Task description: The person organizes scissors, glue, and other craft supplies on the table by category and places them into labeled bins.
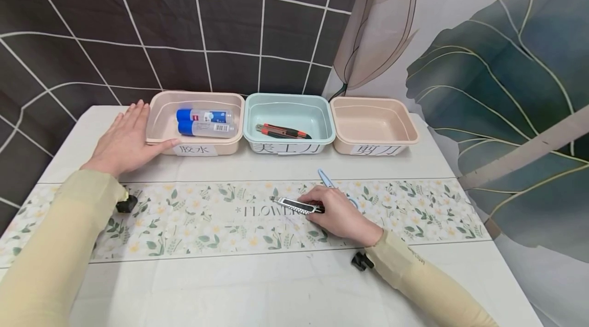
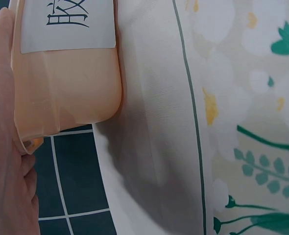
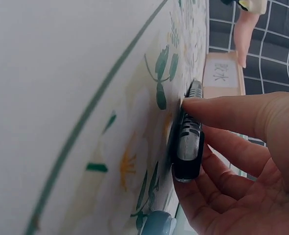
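My right hand (image 1: 340,214) pinches a silver and black utility knife (image 1: 294,205) between thumb and fingers, low over the floral table runner. In the right wrist view the thumb presses one side of the knife (image 3: 188,142). Partly hidden behind that hand lie light blue scissors (image 1: 325,179). My left hand (image 1: 124,140) rests against the left end of a pink bin (image 1: 158,112), fingers straight, thumb along its front rim. Two blue-capped glue bottles (image 1: 207,129) lie inside this bin.
A light blue bin (image 1: 317,112) in the middle holds red and black utility knives (image 1: 282,132). To its right stands another pink bin (image 1: 375,117). All three bins have white labels in front and line the table's back, before a dark grid-patterned curtain (image 1: 161,25).
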`<state>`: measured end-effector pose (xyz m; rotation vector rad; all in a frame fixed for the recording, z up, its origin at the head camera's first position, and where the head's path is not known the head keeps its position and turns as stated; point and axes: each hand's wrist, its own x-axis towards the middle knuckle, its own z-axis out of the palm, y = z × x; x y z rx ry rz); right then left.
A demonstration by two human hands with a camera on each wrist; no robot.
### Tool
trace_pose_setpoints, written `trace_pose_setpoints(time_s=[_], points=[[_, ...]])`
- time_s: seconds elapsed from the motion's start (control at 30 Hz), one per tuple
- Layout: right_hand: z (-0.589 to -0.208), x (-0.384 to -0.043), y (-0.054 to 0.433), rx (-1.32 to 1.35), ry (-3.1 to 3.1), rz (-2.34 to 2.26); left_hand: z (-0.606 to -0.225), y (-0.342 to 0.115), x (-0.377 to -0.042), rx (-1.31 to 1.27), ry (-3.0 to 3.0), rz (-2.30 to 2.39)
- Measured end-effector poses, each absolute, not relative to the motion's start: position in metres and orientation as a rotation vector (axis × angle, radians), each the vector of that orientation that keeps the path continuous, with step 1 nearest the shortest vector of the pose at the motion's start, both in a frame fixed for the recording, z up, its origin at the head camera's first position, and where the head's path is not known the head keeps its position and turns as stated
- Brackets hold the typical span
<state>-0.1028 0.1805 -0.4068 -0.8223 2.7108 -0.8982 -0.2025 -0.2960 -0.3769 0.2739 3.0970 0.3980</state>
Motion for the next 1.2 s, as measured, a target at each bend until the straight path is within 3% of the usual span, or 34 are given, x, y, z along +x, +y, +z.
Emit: trace_pose_setpoints(time_s=[0.67, 1.2], points=[[-0.392, -0.115, 0.185, -0.849, 2.748, -0.907, -0.376, -0.294, -0.201, 0.272, 3.103, 0.394], [-0.345, -0.146, 0.197, -0.877, 2.843, -1.088, -0.377, -0.295, -0.202, 0.274, 3.105, 0.381]])
